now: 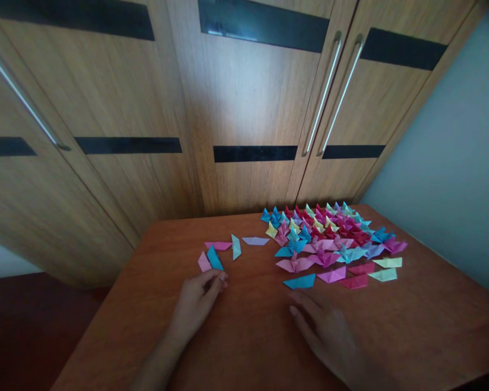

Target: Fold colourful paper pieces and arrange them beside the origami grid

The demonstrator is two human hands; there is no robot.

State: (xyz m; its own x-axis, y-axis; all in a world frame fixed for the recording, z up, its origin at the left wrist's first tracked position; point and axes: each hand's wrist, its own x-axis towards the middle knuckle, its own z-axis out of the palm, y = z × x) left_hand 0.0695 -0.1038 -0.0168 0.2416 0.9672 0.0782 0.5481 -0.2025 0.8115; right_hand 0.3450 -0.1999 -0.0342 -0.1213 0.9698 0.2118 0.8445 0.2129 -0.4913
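Note:
My left hand (200, 301) rests over the table with thumb and fingers drawn together; whatever they may hold is hidden. Just beyond its fingertips lies a blue folded paper strip (214, 258), beside a pink folded strip (204, 263). A magenta strip (218, 246), a pale green strip (236, 247) and a lavender strip (255, 241) lie a little farther back. To the right, my right hand (324, 328) is low over the table, somewhat blurred, its fingers stretched out. Nearest to its fingertips is another blue folded strip (300, 281).
Rows of colourful folded paper pieces (320, 228) with raised points cover the back right of the wooden table (244, 336). Flat magenta, red and pale green strips (383, 275) lie in front of them. A wooden wardrobe (248, 103) stands behind the table, with a wall (452, 163) at right.

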